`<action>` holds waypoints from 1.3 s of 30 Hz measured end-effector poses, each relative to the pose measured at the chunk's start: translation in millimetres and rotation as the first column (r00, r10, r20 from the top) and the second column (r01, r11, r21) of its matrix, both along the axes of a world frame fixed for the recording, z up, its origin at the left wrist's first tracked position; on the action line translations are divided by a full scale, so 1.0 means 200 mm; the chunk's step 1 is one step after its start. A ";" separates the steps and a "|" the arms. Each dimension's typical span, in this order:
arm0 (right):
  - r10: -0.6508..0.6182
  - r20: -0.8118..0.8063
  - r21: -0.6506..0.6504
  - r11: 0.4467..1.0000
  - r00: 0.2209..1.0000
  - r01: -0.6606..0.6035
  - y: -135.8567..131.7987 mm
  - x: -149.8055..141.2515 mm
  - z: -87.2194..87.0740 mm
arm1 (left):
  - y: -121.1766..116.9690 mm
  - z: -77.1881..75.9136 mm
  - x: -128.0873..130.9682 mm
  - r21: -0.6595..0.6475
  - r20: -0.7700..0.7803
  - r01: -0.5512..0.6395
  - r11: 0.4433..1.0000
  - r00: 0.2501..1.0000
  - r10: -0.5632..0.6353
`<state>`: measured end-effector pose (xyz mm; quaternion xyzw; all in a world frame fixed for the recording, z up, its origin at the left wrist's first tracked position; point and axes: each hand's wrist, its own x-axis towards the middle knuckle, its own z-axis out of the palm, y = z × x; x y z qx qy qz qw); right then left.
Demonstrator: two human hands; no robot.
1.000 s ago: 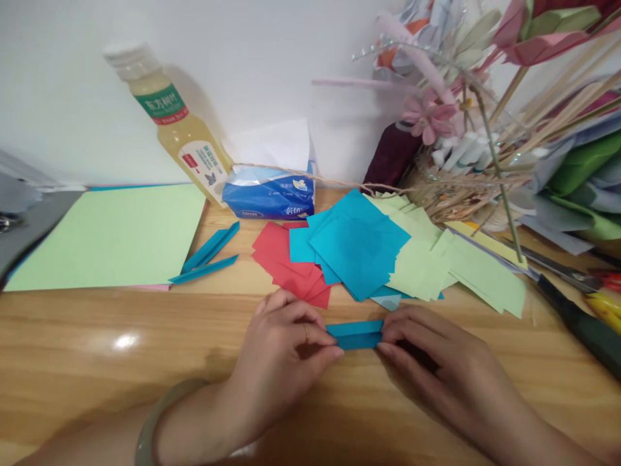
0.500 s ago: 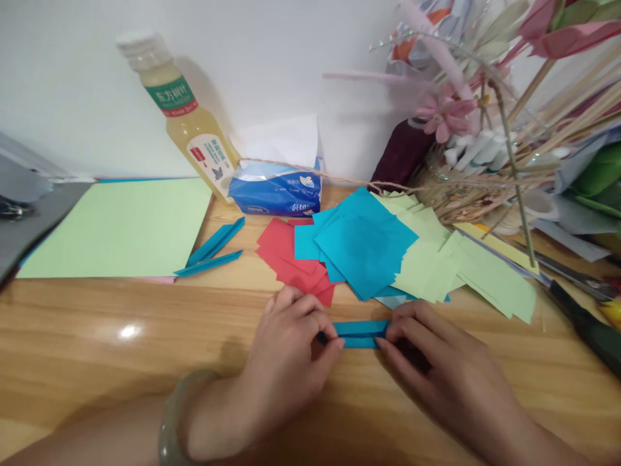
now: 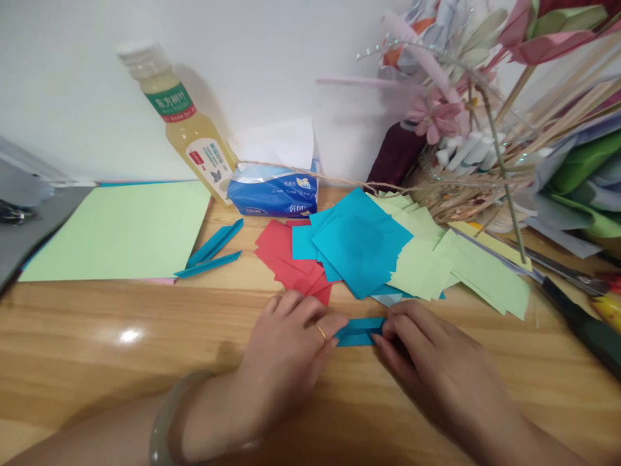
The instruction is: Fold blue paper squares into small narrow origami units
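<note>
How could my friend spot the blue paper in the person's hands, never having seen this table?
On the wooden table, find the loose blue papers. Just nearer, a folded blue strip stretches between the left hand and right hand. Unlike the folded blue pieces by the big green sheet, it has a hand at each end.

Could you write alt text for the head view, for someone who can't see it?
A person's left hand and right hand hold opposite ends of a folded blue paper strip at a wooden table. Behind it lie red, blue and green papers, with a tissue pack and a bottle beyond.
</note>
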<state>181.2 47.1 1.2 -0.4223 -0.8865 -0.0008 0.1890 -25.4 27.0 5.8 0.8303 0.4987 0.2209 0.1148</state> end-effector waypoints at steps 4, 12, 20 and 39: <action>-0.007 0.030 0.049 0.999 1.000 0.005 0.00 0.00 -0.01 | -0.01 -0.01 -0.01 0.231 -0.101 0.048 0.972 0.995 -0.025; 0.017 0.078 0.047 0.999 0.997 -0.021 0.00 0.01 -0.01 | -0.05 -0.02 0.00 0.375 -0.308 0.276 0.885 0.938 -0.162; 0.035 0.109 0.037 0.999 0.993 -0.039 0.02 0.01 0.00 | -0.14 -0.02 0.02 0.422 -0.415 0.276 0.864 0.906 -0.087; 0.031 0.153 0.067 0.997 0.988 -0.041 0.02 0.00 0.00 | -0.15 0.00 0.00 0.443 -0.516 0.339 0.830 0.853 -0.073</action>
